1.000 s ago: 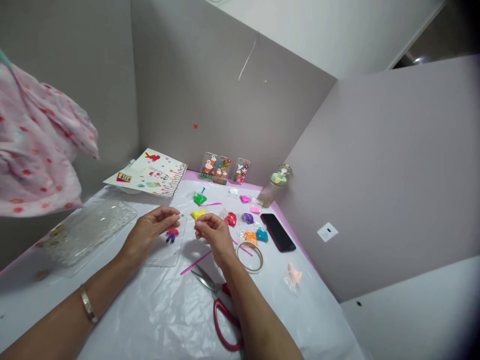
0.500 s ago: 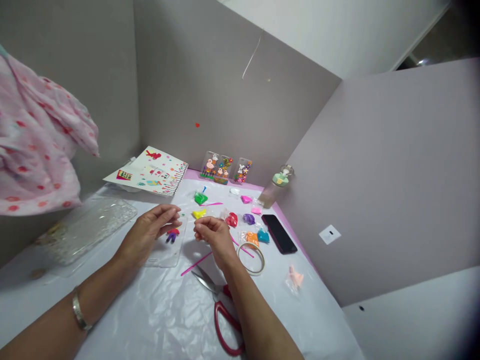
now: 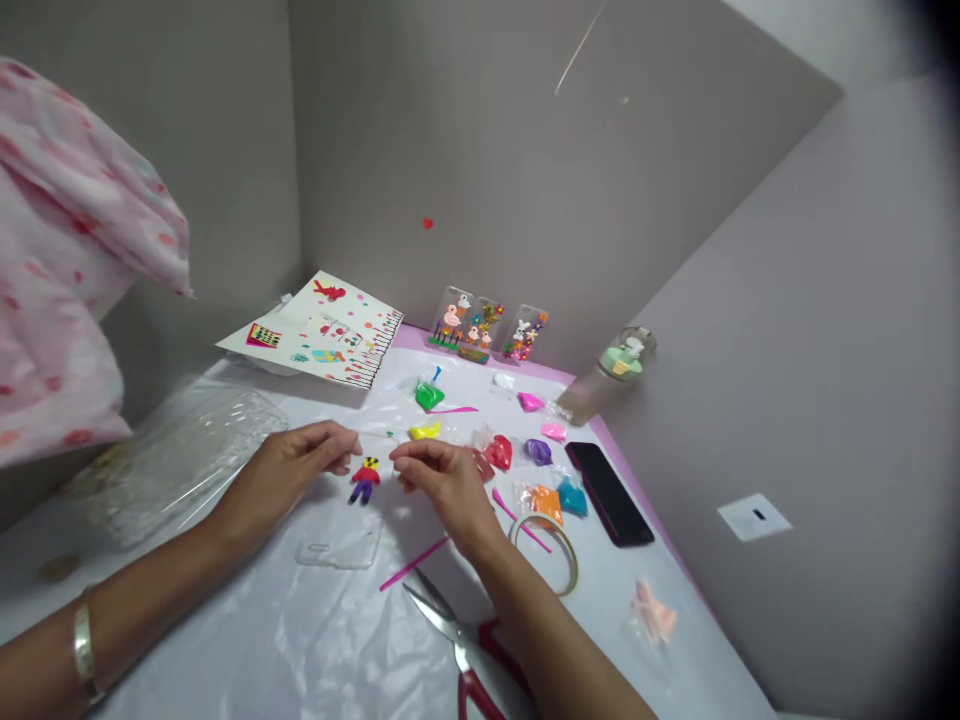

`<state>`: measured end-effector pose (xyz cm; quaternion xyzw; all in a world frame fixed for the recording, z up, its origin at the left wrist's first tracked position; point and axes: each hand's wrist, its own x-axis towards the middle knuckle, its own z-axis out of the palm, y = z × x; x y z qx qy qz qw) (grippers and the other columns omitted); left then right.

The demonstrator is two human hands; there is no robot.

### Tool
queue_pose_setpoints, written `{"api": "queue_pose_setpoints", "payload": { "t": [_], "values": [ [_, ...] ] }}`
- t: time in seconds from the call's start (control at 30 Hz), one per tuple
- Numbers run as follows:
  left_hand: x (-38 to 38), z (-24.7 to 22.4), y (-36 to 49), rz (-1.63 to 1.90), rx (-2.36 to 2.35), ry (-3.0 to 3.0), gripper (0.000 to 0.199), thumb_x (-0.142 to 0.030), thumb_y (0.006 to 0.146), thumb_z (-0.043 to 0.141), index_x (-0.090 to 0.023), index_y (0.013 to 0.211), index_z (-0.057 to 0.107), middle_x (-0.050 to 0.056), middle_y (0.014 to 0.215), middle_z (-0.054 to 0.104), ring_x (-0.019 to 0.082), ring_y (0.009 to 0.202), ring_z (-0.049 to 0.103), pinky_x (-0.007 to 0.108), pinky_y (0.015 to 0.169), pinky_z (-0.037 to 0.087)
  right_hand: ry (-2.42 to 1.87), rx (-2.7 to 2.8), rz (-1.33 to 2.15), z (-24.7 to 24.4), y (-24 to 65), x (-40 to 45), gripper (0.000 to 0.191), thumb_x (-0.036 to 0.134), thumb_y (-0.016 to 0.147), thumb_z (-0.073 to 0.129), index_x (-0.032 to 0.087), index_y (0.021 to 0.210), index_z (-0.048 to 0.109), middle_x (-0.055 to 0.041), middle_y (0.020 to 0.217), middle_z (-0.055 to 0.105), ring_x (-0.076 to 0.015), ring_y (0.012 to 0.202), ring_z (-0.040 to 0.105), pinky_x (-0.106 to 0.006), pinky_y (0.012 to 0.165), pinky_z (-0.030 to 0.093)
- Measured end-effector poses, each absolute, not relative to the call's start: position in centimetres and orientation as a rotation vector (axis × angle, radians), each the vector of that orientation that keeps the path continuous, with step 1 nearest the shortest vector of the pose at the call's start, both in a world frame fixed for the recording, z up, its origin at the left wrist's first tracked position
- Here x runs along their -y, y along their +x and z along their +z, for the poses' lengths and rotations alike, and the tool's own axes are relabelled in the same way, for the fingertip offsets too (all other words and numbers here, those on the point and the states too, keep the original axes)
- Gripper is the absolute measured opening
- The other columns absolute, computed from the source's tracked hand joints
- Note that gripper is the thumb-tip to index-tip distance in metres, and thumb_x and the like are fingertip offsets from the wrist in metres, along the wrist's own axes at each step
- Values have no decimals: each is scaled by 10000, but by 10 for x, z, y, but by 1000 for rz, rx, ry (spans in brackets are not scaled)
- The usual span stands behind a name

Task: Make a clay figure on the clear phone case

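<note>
A small clay figure point(image 3: 365, 482) with a yellow and black head, red top and purple legs lies on a clear phone case point(image 3: 341, 548). Just left of its head is my left hand point(image 3: 307, 460), thumb and fingers pressed together. My right hand point(image 3: 442, 485) is on the other side, thumb and fingertips pinched. Whatever either hand holds is too small to make out. Below my right hand lie a pink modelling tool point(image 3: 412, 564) and red-handled scissors point(image 3: 439, 612), partly covered by my right forearm.
Bagged clay lumps, including green point(image 3: 430, 394), red point(image 3: 498, 452) and orange point(image 3: 547, 503), lie beyond my right hand. A tape roll point(image 3: 572, 570), a black phone point(image 3: 609, 492) and a bottle point(image 3: 600, 385) stand or lie rightward. Decorated cases point(image 3: 452, 318) lean at the wall.
My left hand has shifted away from the figure, whose head now shows between my hands. Both hands stay pinched. The camera view has shifted, moving the table things rightward in the picture.
</note>
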<state>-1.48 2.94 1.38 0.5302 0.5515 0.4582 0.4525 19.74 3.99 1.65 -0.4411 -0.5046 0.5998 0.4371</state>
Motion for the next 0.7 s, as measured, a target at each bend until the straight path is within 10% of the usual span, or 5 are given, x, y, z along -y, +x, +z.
{"api": "queue_pose_setpoints", "payload": {
  "t": [0.7],
  "values": [
    [-21,-66,-40,951,-1470,1872,182,-512,951,707,-366,1043,763,-39,1028,794,213,994,733,255,921,551,-1431,1508,1343,-20,193,-22,126,185,880,688,190,973,773,-27,859,715,-172,766,638,-282,701,469]
  ]
}}
